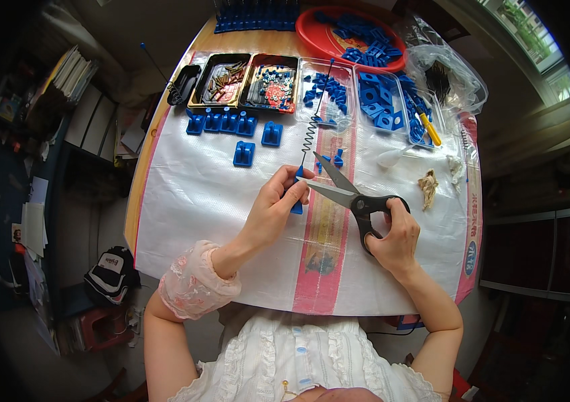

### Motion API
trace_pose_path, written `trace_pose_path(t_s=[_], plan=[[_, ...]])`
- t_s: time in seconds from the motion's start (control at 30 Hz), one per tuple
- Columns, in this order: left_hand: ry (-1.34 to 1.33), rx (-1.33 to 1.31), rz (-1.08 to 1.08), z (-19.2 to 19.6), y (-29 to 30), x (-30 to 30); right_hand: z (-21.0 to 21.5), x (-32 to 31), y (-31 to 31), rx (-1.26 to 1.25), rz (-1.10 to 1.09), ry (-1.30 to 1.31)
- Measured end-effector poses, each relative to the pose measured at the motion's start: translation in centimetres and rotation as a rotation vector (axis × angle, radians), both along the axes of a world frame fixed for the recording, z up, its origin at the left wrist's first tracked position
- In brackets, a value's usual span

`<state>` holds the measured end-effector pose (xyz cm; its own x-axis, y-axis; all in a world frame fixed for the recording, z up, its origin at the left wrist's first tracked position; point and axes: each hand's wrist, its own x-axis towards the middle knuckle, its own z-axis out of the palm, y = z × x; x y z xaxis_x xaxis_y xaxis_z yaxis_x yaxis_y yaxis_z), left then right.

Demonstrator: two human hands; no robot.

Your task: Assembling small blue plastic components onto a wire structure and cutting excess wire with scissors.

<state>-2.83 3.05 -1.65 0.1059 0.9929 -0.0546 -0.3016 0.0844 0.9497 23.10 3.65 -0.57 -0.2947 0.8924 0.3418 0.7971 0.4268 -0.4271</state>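
My left hand (273, 202) pinches a small blue plastic piece (299, 173) between thumb and fingers, upright over the covered table. From its top rises a dark wire coiled like a spring (310, 136), with a straight upper end and a blue tip. A pair of black-handled scissors (360, 204) is in my right hand (395, 240), fingers through the loops. Its blades are spread, one tip close to my left fingertips and the other near the wire's lower end. Whether a blade touches the piece I cannot tell. Small blue parts (338, 159) lie just beyond the blades.
Black trays of screws (194, 102) and small metal parts (275, 108) stand at the back, beside clear boxes of blue pieces (380, 127). Several blue blocks (243, 154) lie at the left. Farther off are a red basin (308, 41) and a yellow-handled tool (431, 130).
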Motion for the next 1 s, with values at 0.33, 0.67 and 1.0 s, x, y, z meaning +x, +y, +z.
trace_pose_path(t_s=[0.33,0.67,1.0], plan=[[-0.169,-0.052,-0.035,0.05,0.10,0.07,-0.01,0.00,-0.02,0.014,-0.007,-0.005],[-0.085,-0.048,-0.049,0.08,0.22,-0.31,-0.33,0.32,0.04,-0.018,-0.045,0.077],[-0.103,-0.084,-0.034,0.14,0.21,-0.23,-0.45,0.42,0.06,-0.021,-0.039,0.090]])
